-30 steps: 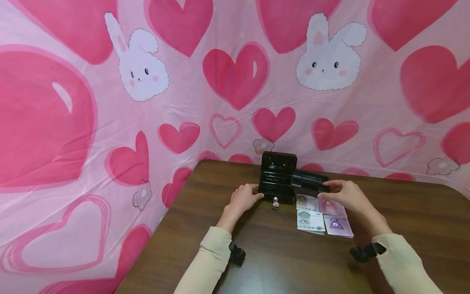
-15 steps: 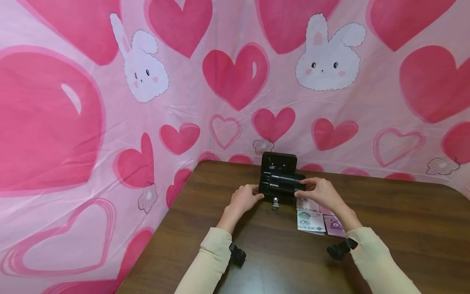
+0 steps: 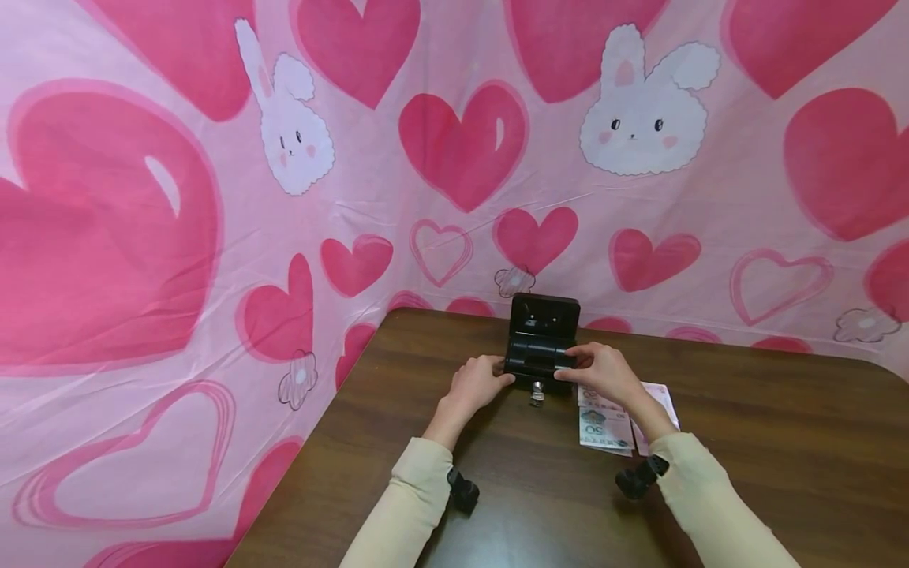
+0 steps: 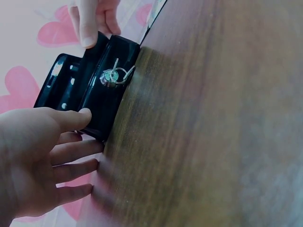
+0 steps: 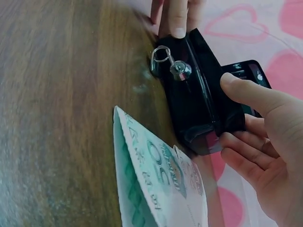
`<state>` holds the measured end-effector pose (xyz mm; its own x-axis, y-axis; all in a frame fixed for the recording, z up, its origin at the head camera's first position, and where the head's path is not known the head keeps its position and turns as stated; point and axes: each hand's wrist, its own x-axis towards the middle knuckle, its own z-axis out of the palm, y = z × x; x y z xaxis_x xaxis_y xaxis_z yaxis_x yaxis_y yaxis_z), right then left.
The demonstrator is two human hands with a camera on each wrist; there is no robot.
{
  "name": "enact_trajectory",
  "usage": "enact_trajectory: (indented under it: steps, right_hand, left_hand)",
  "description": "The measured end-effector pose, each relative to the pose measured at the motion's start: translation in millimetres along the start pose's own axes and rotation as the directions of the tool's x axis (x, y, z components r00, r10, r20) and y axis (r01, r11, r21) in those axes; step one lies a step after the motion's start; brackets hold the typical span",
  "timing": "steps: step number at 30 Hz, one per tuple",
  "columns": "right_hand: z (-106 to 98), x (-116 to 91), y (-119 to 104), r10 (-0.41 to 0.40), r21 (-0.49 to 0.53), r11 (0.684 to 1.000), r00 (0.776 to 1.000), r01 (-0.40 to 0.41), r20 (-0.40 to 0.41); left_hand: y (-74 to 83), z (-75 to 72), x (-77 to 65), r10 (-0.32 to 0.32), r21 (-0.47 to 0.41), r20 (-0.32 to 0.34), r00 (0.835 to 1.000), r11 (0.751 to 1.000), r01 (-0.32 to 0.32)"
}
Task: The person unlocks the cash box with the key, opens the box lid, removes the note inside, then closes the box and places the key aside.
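Note:
A small black cash box (image 3: 545, 314) stands near the back of the table, its lid raised against the far side. A key with a ring sits in the front lock (image 4: 110, 77). Inside the box lies a black ridged tray (image 3: 534, 347), its right end slightly raised in the right wrist view. My right hand (image 3: 604, 372) pinches that end between thumb and fingers. My left hand (image 3: 474, 385) holds the box's left front corner, thumb on the top edge (image 4: 84, 113) and fingers along the side.
Folded banknotes (image 3: 605, 428) lie on the brown wooden table (image 3: 426, 347) just right of the box, partly under my right forearm. A pink cloth (image 3: 454, 260) with hearts and rabbits hangs behind and to the left of the table.
My right hand has carried the tray leftward from beside the box, over the banknotes, into the box. My left hand has stayed at the box's corner.

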<state>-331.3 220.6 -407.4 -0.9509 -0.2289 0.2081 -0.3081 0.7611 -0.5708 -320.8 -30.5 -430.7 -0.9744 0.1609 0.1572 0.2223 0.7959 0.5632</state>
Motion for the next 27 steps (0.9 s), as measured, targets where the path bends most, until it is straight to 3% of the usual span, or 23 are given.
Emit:
enact_trajectory:
  steps: [22,27]
  right_hand:
    - [5.9,-2.4,8.0,-0.049,0.053,0.997,0.999,0.048,0.018]
    - [-6.6,-0.9,3.9,-0.022,0.068,0.997,0.998,0.026,-0.061]
  left_hand:
    - [1.9,-1.3,0.9,-0.01,-0.008,0.01,1.0,1.0,0.01]
    - [1.1,-0.6,1.8,-0.006,-0.004,0.011,1.0,1.0,0.006]
